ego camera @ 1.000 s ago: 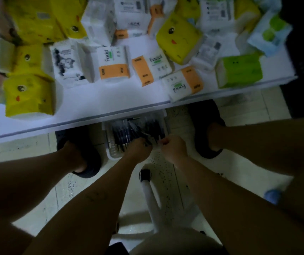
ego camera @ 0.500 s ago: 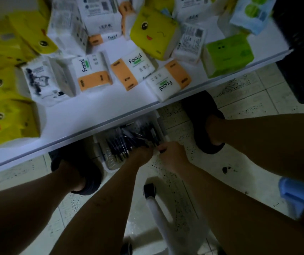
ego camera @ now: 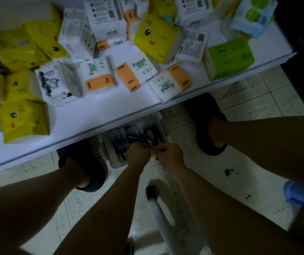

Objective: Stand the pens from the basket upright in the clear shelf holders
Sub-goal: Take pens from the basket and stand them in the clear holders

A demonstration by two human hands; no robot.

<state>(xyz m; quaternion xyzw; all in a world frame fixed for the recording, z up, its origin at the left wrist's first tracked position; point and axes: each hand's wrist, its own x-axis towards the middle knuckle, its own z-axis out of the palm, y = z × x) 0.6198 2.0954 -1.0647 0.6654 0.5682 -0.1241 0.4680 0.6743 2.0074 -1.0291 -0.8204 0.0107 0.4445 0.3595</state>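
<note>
Pens (ego camera: 150,144) pinched: left hand (ego camera: 138,152), right hand (ego camera: 169,154)

Dim light falls on a speckled tiled floor (ego camera: 258,100) beneath a white shelf (ego camera: 96,115) strewn with tissue packs (ego camera: 99,76).

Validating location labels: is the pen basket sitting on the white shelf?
No, the basket of pens sits on the tiled floor, partly tucked under the front edge of the white shelf.
</note>
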